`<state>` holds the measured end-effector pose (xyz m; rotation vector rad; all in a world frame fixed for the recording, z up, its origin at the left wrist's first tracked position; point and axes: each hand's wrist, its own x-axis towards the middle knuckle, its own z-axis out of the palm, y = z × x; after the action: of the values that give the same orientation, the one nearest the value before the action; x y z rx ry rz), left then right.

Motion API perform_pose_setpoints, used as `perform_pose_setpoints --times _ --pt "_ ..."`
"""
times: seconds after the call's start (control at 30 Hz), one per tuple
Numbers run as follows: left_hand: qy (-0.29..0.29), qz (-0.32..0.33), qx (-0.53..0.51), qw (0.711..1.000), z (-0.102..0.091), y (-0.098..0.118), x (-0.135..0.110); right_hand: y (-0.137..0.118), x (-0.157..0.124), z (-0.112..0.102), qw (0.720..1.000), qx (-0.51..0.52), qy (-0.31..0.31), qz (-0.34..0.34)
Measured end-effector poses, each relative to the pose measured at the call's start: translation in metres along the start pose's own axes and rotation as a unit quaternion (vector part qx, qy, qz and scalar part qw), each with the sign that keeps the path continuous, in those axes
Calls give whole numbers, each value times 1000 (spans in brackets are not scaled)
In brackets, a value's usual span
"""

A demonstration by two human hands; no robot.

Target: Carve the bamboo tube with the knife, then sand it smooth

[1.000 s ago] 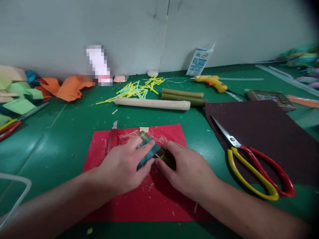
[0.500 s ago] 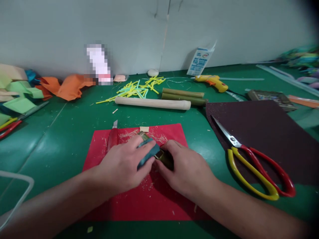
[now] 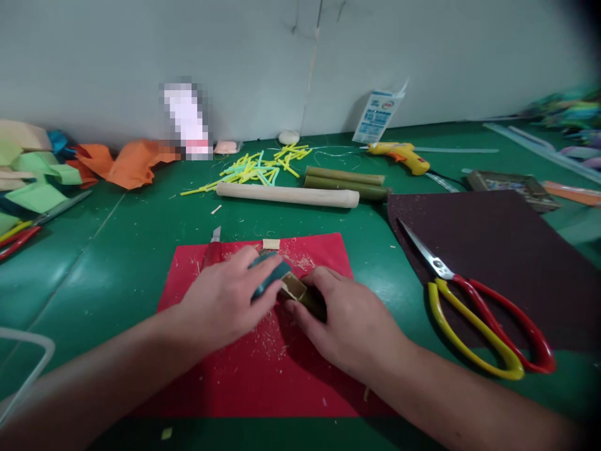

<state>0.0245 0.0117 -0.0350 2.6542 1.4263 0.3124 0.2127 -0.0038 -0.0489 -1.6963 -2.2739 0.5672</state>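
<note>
My left hand (image 3: 225, 294) is closed round a folded dark teal sheet (image 3: 271, 270) that looks like sandpaper. It presses against a short length of green bamboo (image 3: 313, 304) with a rectangular notch cut in its top. The bamboo's far end is mostly covered by the left hand and the sheet. Wrapped about the near end of the bamboo is my right hand (image 3: 350, 319). Both hands work over a red sheet (image 3: 235, 382) sprinkled with pale shavings. A red-handled cutter knife (image 3: 214, 249) lies by the left hand, partly hidden.
Large scissors (image 3: 451, 275) with red and yellow handles lie on a dark sheet (image 3: 498, 244) at right. A pale stick (image 3: 286, 195), bamboo pieces (image 3: 347, 186) and cut straws (image 3: 258, 168) lie behind. A yellow glue gun (image 3: 399, 155) and carton (image 3: 378, 117) are farther back.
My left hand and the teal sheet have moved left and slightly up along the bamboo, showing more of the notch. The right hand keeps its hold, almost unmoved.
</note>
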Motion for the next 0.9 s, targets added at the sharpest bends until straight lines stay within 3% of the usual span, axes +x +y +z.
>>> perform_pose_setpoints --times 0.53,0.9 --pt "26 -2 4 1000 3 -3 -3 0 1 -1 1000 8 -5 -9" --pt "14 15 11 1000 5 -4 -4 0 0 -2 1000 14 -6 -13"
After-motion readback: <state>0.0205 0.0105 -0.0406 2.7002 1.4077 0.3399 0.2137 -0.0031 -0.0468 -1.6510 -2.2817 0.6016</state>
